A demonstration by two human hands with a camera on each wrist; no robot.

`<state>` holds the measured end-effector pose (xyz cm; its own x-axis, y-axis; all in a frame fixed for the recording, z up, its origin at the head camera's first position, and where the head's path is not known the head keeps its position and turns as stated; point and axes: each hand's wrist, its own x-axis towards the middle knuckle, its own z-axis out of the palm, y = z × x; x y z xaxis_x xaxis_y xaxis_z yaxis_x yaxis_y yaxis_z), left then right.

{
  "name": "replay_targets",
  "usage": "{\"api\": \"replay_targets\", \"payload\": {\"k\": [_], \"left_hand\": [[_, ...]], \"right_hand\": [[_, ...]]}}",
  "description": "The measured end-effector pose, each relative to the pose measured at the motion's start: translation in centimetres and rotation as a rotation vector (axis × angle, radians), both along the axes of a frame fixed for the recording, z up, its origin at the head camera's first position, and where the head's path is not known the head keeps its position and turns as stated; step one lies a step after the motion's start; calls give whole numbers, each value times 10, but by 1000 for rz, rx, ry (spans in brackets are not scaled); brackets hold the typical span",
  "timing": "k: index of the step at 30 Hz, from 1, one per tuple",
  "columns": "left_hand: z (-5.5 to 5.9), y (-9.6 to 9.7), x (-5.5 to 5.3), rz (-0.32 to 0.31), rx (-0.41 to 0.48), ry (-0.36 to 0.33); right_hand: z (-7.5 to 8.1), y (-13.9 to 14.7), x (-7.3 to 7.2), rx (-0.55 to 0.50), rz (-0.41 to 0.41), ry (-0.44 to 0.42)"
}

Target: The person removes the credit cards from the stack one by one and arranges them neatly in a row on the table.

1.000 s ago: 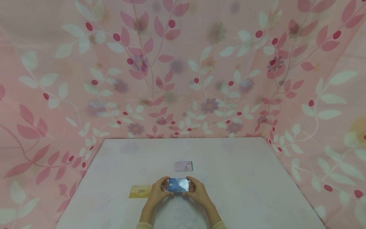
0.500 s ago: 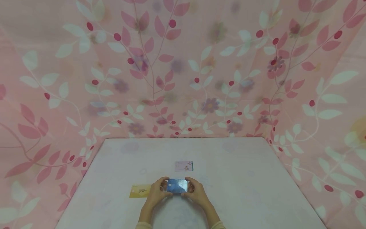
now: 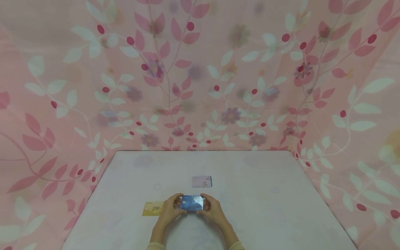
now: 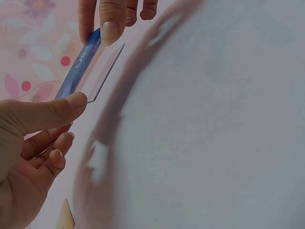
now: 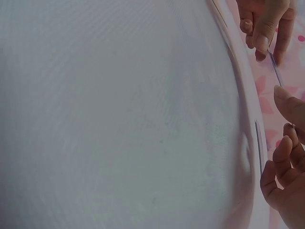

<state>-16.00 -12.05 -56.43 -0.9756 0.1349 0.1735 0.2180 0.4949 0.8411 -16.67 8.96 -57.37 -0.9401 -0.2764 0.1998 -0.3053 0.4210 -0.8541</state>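
Note:
A blue VIP card (image 3: 192, 203) with a small chip is held up level between both hands, its printed face toward the head camera. My left hand (image 3: 170, 209) pinches its left end between thumb and fingers, and my right hand (image 3: 215, 210) pinches the right end the same way. In the left wrist view the blue card (image 4: 80, 64) shows at a slant, raised over the white table. The right wrist view catches the card (image 5: 275, 69) almost edge-on. Each hand's remaining fingers curl loosely behind the card.
A yellow card (image 3: 152, 208) lies on the white table (image 3: 265, 208), partly covered by my left hand. Beyond the hands lies a pale pink card (image 3: 201, 181) with a teal edge. Pink floral cloth (image 3: 200, 86) surrounds the table at the back and sides.
Both hands and the blue card have shifted slightly left. Glare on the card has moved, so the VIP lettering reads more clearly than half a second ago. The grip is unchanged.

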Motion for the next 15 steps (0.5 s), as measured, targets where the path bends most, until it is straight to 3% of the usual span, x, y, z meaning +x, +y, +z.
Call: {"api": "replay_targets", "payload": {"k": [15], "left_hand": [[-3, -7, 0, 17, -5, 5]], "right_hand": [[-3, -7, -1, 7, 10, -7]]}}
